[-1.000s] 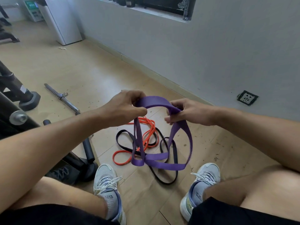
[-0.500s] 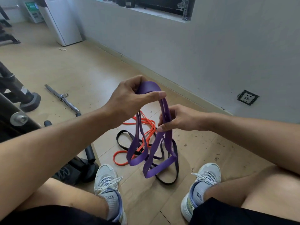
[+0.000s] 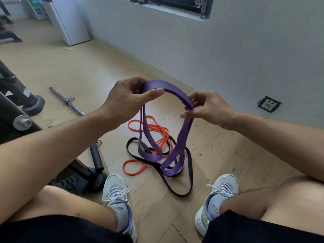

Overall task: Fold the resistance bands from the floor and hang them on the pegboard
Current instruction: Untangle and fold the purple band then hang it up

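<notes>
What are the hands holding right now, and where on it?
Both hold the purple band at its upper arc: left hand grips the left end, right hand pinches the right bend. Its loops hang below.

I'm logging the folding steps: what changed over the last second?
Half a second ago the hands were close, the purple band hanging bunched. Now the right hand has drawn away from the left hand, spreading the top into an arch with loops hanging from each hand. Both hands kept their grip. The orange band and black band stayed on the floor.
</notes>
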`<action>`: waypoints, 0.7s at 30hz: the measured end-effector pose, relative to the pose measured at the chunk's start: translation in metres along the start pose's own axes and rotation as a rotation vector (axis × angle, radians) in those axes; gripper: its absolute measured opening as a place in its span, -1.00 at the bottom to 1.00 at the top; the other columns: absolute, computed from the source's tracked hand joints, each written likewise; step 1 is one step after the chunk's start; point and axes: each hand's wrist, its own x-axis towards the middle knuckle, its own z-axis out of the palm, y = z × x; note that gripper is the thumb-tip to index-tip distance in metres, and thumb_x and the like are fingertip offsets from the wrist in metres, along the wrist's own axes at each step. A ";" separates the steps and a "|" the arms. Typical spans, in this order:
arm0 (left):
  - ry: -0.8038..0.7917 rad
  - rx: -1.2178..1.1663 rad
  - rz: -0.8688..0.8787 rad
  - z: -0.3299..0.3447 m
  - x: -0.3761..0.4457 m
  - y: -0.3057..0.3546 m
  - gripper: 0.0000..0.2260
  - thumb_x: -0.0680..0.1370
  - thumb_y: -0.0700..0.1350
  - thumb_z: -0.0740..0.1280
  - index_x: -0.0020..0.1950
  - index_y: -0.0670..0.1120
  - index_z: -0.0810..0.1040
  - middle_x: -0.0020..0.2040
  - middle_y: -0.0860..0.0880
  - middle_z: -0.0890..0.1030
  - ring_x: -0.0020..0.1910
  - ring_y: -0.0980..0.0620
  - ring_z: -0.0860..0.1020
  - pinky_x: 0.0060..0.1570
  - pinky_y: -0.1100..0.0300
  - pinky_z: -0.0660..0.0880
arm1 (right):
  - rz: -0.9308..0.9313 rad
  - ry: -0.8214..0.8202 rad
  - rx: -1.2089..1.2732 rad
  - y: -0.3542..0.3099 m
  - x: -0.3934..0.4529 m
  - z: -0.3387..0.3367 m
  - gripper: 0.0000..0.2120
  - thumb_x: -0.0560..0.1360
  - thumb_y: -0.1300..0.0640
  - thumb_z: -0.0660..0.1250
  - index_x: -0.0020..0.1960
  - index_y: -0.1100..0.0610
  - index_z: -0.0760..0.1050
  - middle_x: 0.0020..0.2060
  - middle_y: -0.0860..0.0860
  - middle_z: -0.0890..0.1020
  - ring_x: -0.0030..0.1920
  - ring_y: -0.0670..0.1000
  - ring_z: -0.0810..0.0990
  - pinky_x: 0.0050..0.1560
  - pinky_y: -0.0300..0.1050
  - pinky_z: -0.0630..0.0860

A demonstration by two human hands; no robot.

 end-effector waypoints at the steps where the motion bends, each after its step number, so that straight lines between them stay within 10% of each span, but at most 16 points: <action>1: -0.009 0.010 -0.001 -0.001 0.000 0.000 -0.67 0.44 0.13 0.51 0.06 -0.06 0.66 -0.04 -0.20 0.67 -0.14 -0.09 0.59 0.01 -0.03 0.57 | 0.001 -0.004 -0.008 0.000 -0.001 -0.001 -0.65 0.39 0.18 0.60 0.14 0.14 0.61 -0.10 0.08 0.68 -0.06 0.09 0.69 0.08 0.00 0.68; 16: -0.185 0.097 -0.042 -0.006 -0.001 -0.009 -0.73 0.45 -0.20 0.55 0.11 -0.07 0.61 -0.06 -0.14 0.69 -0.17 0.00 0.64 -0.02 0.08 0.64 | -0.133 0.114 -0.005 -0.018 -0.003 0.003 -0.61 0.36 0.08 0.60 0.15 0.04 0.60 -0.05 0.02 0.70 -0.04 0.03 0.67 -0.11 -0.29 0.63; 21: -0.176 0.139 0.007 0.006 -0.005 0.000 -0.69 0.42 -0.01 0.58 0.08 -0.05 0.63 -0.10 -0.14 0.70 -0.12 -0.17 0.67 0.00 -0.04 0.65 | -0.173 0.087 -0.032 -0.022 -0.006 0.008 -0.60 0.38 0.08 0.59 0.18 0.05 0.59 -0.03 0.01 0.69 -0.03 0.04 0.66 -0.06 -0.26 0.63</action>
